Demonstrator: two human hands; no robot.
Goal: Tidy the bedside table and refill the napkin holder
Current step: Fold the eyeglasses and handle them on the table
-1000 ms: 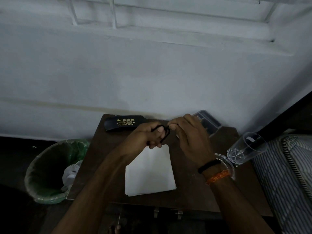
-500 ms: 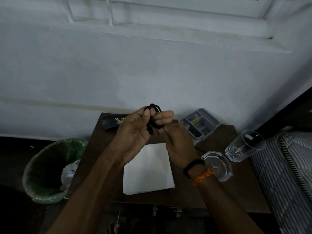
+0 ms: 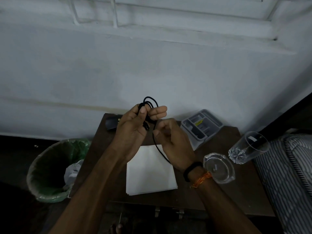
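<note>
While the left hand [image 3: 133,130] pinches the coiled black cable [image 3: 149,107] above the bedside table [image 3: 228,191], the loosely curled right hand [image 3: 173,141] should feed the slack evenly. The bin [image 3: 49,168] holds white rubbish; napkins [image 3: 148,171] lie loose; the grey organiser [image 3: 201,125] holds small items; the glass [image 3: 248,147] looks empty

black cable [image 3: 154,137] coiled, white napkins [image 3: 150,171] stacked flat

Both forearms are showing bare, with no sleeves reaching them. The right wrist is wearing a thick black band [image 3: 191,171], and just behind it an orange thread bracelet [image 3: 201,179] is sitting with loose, frayed ends.
</note>
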